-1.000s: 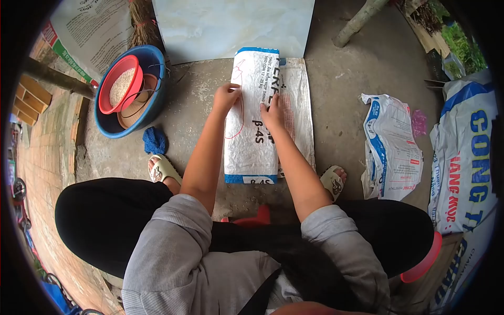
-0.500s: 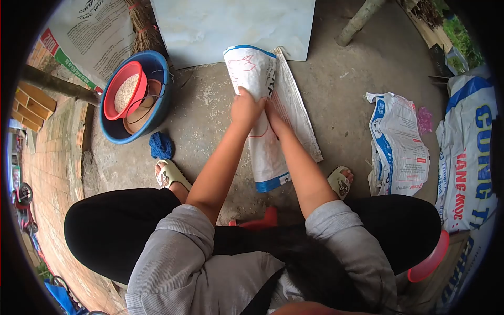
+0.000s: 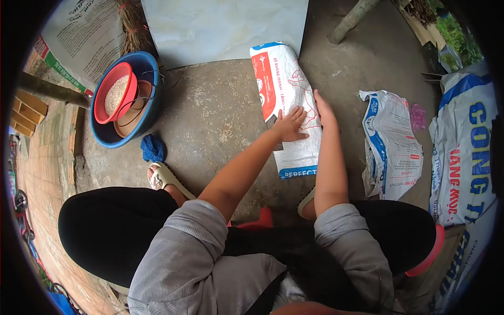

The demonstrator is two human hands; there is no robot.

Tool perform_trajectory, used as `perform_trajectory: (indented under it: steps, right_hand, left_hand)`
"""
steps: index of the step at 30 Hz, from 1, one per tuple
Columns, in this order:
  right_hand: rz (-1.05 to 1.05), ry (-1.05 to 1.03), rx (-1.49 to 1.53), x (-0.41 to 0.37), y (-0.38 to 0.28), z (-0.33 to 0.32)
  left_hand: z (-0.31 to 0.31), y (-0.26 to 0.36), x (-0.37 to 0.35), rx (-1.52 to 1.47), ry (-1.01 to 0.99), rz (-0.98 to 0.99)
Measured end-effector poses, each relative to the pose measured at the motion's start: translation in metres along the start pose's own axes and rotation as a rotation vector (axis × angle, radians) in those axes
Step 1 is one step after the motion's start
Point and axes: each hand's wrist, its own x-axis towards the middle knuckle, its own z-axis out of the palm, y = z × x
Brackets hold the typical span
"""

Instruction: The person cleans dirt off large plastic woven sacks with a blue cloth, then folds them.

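Note:
A white woven feed sack [image 3: 286, 68] with blue ends and a red printed panel lies folded lengthwise on the concrete floor in front of me. My left hand [image 3: 290, 126] rests flat on the middle of the sack, fingers stretched out over the print. Along the sack's right edge lies my right hand [image 3: 325, 111], its fingers straight and pointing away from me. Neither hand grips anything. The sack's lower end, lettered in white on blue, shows between my forearms.
A blue basin [image 3: 105, 137] at the left holds a red bowl [image 3: 128, 100] of pale grain. Nearby lies a blue cloth [image 3: 153, 148]. A crumpled white sack [image 3: 394, 142] and stacked bags [image 3: 462, 152] are at the right. A marbled panel [image 3: 226, 31] stands ahead, beside a wooden post [image 3: 354, 22].
The sack has gone from a bunched, partly rolled shape in both hands to a flatter fold lying farther right. My hands have let go of it and now lie on it, spread out.

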Motion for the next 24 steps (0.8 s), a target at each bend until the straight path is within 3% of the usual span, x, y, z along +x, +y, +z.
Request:
perform_trajectory:
  steps: [1, 2, 3, 5, 7, 9, 13, 14, 16, 17, 18, 19, 21, 23, 24]
  right_hand:
    - [-0.171, -0.005, -0.182, 0.000, 0.003, -0.001]
    - [-0.232, -0.009, -0.360, 0.001, 0.009, 0.004]
    - [-0.277, 0.249, -0.530, 0.027, 0.042, 0.013]
    - [-0.248, 0.108, -0.302, 0.015, 0.047, 0.022]
    - [-0.243, 0.121, -0.275, 0.000, 0.047, 0.030]
    - [-0.233, 0.138, -0.248, -0.003, 0.048, 0.040]
    - [-0.141, 0.031, -0.284, -0.001, 0.055, 0.072]
    - [-0.076, 0.096, -0.321, -0.006, 0.059, 0.092]
    - [-0.013, -0.083, -0.071, -0.024, 0.069, 0.116]
    - [-0.016, -0.250, 0.001, -0.064, 0.046, 0.120]
    - [0.097, -0.472, -0.013, -0.056, 0.063, 0.127]
    - [0.195, -0.403, -0.127, -0.061, 0.072, 0.138]
    - [0.012, -0.345, -0.161, -0.069, 0.093, 0.154]
    - [-0.163, -0.359, -0.644, -0.042, 0.099, 0.141]
    - [-0.265, -0.279, -0.743, -0.034, 0.090, 0.121]
  left_hand:
    - [0.000, -0.009, 0.003, -0.007, 0.007, 0.008]
    - [-0.004, -0.025, 0.006, -0.615, -0.066, -0.066]
    - [-0.001, -0.040, 0.006, -1.220, -0.146, -0.140]
    - [0.023, -0.058, -0.007, -1.232, 0.457, -0.429]
    - [0.026, -0.060, -0.017, -0.723, 0.792, -0.688]
    - [0.009, -0.057, -0.016, -0.836, 0.699, -0.738]
    - [-0.049, -0.044, -0.011, -0.671, 0.460, -1.003]
    - [-0.061, -0.048, -0.014, -0.589, 0.393, -0.966]
    - [-0.081, -0.060, -0.022, -0.358, 0.308, -0.895]
    - [-0.087, -0.062, -0.025, -0.213, 0.292, -0.864]
    - [-0.088, -0.065, -0.025, -0.070, 0.303, -0.827]
    - [-0.087, -0.069, -0.023, 0.071, 0.316, -0.784]
    - [-0.068, -0.072, -0.018, 0.254, 0.302, -0.670]
    - [-0.044, -0.070, -0.023, 0.314, 0.297, -0.583]
    - [-0.035, -0.070, -0.023, 0.333, 0.345, -0.559]
